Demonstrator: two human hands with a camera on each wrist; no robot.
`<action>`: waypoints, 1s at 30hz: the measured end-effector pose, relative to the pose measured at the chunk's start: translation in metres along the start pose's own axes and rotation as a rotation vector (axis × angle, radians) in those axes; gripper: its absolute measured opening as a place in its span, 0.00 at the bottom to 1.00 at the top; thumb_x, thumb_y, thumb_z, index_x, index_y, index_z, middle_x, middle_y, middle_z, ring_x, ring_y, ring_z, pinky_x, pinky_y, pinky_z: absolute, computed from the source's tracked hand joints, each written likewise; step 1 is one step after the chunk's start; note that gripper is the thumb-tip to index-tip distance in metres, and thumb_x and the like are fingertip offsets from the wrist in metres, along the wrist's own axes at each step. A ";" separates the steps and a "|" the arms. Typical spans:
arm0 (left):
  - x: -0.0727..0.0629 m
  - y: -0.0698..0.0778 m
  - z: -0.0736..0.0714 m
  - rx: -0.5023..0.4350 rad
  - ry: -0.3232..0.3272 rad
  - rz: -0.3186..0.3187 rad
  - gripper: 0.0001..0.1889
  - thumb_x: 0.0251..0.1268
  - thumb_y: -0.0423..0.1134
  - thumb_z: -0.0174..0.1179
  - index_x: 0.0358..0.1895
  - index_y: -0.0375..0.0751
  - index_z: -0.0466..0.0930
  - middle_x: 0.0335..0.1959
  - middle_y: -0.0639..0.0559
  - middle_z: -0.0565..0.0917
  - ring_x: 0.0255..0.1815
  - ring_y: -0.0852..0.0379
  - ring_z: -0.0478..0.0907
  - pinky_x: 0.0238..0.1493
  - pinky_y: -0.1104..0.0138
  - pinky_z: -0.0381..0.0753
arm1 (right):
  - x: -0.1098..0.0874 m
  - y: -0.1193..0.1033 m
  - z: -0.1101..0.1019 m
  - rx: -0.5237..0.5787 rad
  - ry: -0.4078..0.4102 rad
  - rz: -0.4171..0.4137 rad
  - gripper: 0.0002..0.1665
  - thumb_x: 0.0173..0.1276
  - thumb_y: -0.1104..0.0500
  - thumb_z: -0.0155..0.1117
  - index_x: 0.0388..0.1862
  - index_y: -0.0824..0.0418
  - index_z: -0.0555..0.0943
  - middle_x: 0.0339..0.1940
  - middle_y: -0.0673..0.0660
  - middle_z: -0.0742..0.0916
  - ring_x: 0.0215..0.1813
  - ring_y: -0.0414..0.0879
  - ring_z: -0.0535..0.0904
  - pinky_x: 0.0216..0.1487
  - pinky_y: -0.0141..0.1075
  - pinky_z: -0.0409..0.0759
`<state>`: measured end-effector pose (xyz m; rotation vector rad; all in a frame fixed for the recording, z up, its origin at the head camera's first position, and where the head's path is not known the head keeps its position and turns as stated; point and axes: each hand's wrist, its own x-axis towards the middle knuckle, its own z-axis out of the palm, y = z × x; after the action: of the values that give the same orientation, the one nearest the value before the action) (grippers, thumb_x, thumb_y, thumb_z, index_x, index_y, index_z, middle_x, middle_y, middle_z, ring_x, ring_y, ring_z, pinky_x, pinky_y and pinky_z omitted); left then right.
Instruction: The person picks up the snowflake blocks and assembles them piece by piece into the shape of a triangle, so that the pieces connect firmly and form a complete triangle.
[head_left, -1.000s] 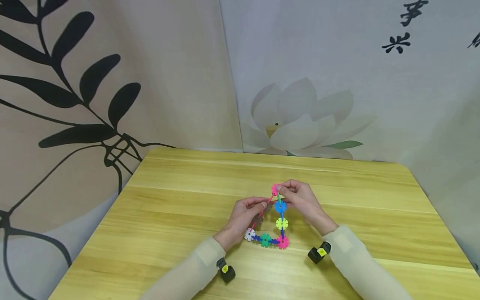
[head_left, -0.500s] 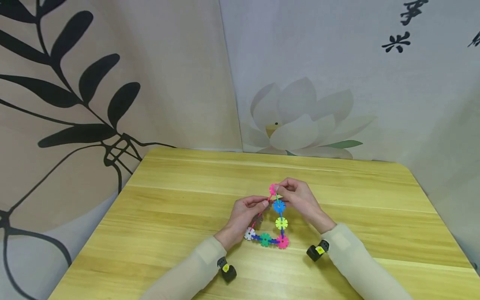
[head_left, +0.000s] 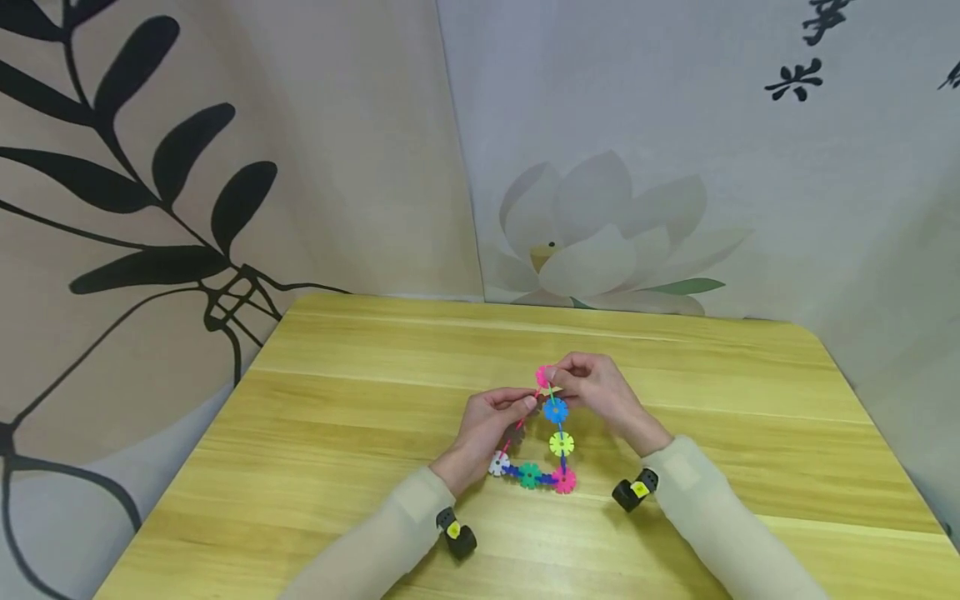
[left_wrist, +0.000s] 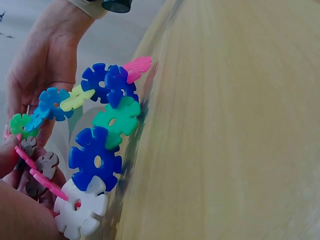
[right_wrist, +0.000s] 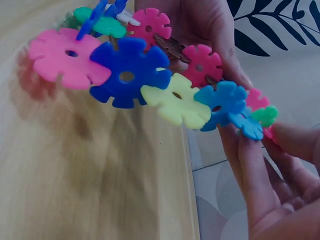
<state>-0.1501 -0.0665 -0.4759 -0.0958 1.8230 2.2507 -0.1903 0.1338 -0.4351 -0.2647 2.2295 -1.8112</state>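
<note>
Notched plastic snowflake discs are slotted together into a roughly triangular loop, held up between both hands. In the head view its right side shows a light blue disc [head_left: 556,410] and a yellow disc [head_left: 561,443], and its lower corners a pink disc [head_left: 564,480] and a white disc [head_left: 499,463]. A green disc [head_left: 529,476] sits between those corners. My left hand [head_left: 483,425] pinches the pink-and-brown left side near the top. My right hand [head_left: 600,392] pinches the top, at a pink disc [head_left: 543,377]; a small green disc [right_wrist: 265,116] there is partly hidden by fingers.
Beneath the hands lies a wooden table [head_left: 360,400]. Behind it stand cloth-like backdrops [head_left: 360,150] printed with dark leaves, a lotus and characters. A black camera [head_left: 461,542] is strapped at the left wrist, another camera [head_left: 628,495] at the right.
The loop's top and my right hand have shifted slightly left and up in the head view. Both hands keep their grip, and the discs' order looks the same.
</note>
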 end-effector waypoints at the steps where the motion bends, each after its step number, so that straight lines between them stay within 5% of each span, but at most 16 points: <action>1: 0.000 0.000 0.000 0.002 0.000 0.002 0.16 0.68 0.37 0.70 0.53 0.30 0.86 0.39 0.48 0.91 0.33 0.61 0.84 0.28 0.74 0.78 | 0.000 0.000 -0.001 0.006 -0.009 0.001 0.14 0.76 0.57 0.65 0.43 0.71 0.83 0.42 0.61 0.89 0.42 0.52 0.89 0.45 0.41 0.89; 10: 0.001 -0.002 0.003 0.008 -0.026 -0.016 0.16 0.69 0.37 0.68 0.55 0.31 0.84 0.43 0.47 0.90 0.37 0.59 0.84 0.31 0.73 0.80 | 0.000 0.004 -0.007 -0.003 -0.064 0.051 0.18 0.79 0.55 0.61 0.48 0.73 0.80 0.48 0.64 0.87 0.44 0.55 0.89 0.48 0.43 0.89; 18: 0.001 -0.003 -0.003 -0.053 -0.052 -0.075 0.17 0.78 0.37 0.57 0.61 0.30 0.81 0.49 0.43 0.89 0.44 0.57 0.85 0.37 0.71 0.83 | -0.006 0.012 -0.011 -0.010 -0.065 0.095 0.31 0.83 0.49 0.54 0.67 0.75 0.74 0.63 0.72 0.81 0.55 0.62 0.86 0.57 0.48 0.86; 30: 0.007 0.000 -0.006 -0.057 -0.008 -0.094 0.17 0.76 0.33 0.56 0.63 0.32 0.79 0.51 0.47 0.87 0.45 0.58 0.83 0.43 0.70 0.83 | -0.016 0.024 -0.012 -0.083 -0.097 0.099 0.19 0.79 0.61 0.60 0.58 0.76 0.80 0.42 0.62 0.88 0.43 0.48 0.86 0.50 0.41 0.88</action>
<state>-0.1573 -0.0710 -0.4788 -0.1786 1.7139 2.2349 -0.1785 0.1548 -0.4548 -0.2479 2.2129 -1.6234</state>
